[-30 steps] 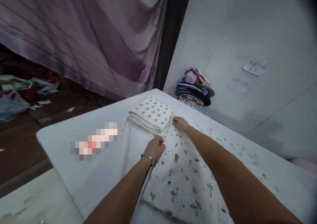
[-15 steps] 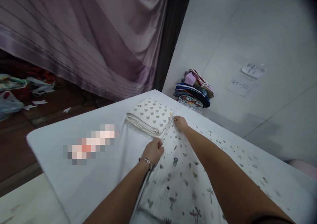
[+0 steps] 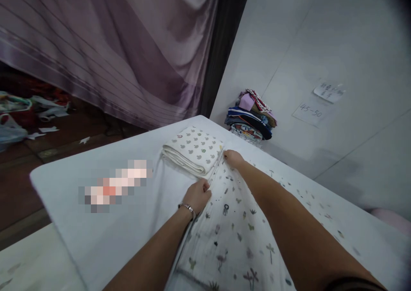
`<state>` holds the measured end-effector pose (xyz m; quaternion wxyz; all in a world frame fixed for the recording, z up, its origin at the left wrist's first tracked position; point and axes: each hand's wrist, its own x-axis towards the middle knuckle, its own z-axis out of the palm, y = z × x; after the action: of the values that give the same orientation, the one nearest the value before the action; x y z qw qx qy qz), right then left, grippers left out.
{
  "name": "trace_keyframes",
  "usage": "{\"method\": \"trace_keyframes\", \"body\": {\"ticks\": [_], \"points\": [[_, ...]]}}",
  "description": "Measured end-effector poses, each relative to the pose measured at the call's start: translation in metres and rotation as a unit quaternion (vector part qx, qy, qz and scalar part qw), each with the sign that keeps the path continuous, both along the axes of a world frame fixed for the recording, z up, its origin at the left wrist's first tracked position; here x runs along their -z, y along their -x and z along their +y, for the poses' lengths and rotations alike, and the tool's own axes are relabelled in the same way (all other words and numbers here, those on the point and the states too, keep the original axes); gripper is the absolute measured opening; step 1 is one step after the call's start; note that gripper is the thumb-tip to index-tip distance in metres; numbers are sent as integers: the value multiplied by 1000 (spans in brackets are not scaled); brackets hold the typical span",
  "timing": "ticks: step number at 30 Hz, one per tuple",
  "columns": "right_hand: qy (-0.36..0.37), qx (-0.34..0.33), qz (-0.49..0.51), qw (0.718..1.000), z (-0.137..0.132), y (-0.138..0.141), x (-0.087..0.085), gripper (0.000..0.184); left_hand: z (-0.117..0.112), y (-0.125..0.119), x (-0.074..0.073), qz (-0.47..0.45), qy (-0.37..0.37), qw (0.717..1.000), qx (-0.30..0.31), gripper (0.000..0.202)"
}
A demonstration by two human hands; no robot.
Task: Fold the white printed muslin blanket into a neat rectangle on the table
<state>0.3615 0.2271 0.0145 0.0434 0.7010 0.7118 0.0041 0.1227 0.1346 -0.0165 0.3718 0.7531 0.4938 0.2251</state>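
Note:
A thin white cloth (image 3: 236,226) printed with palms, cacti and flamingos lies spread along the table towards me. My left hand (image 3: 197,196), with a metal band at the wrist, is closed on its left edge. Further up that same edge, my right hand (image 3: 233,159) pinches the far corner of the cloth. Just beyond my hands sits a folded white cloth (image 3: 194,147) with grey prints, its layered edge facing me. It lies close to the printed cloth's far edge; whether the two touch I cannot tell.
The white table (image 3: 118,226) has a pixelated patch (image 3: 117,184) on its left. A stack of folded clothes (image 3: 250,115) stands by the wall past the far edge. Paper notes (image 3: 329,92) hang on the wall. A purple curtain (image 3: 128,55) hangs behind; bags (image 3: 14,124) lie on the floor.
Both hands keep their grip on the printed cloth's edge and barely move. The whole view has shifted slightly, so the table and cloths appear a little further left.

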Motion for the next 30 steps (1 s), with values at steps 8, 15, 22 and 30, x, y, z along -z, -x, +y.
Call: {"method": "trace_keyframes", "body": {"ticks": [8, 15, 22, 30], "points": [[-5, 1, 7, 1000, 0, -2, -2, 22, -1, -1, 0, -13, 5, 1000, -6, 5], [-58, 83, 64, 993, -1, 7, 10, 26, -1, -1, -2, -18, 21, 1000, -12, 10], [-105, 130, 111, 980, -22, 17, 24, 31, 0, -1, -3, -1, 17, 1000, -8, 10], [-93, 118, 86, 985, -32, 34, 24, 31, 0, -1, -3, 3, 11, 1000, -9, 8]]}}
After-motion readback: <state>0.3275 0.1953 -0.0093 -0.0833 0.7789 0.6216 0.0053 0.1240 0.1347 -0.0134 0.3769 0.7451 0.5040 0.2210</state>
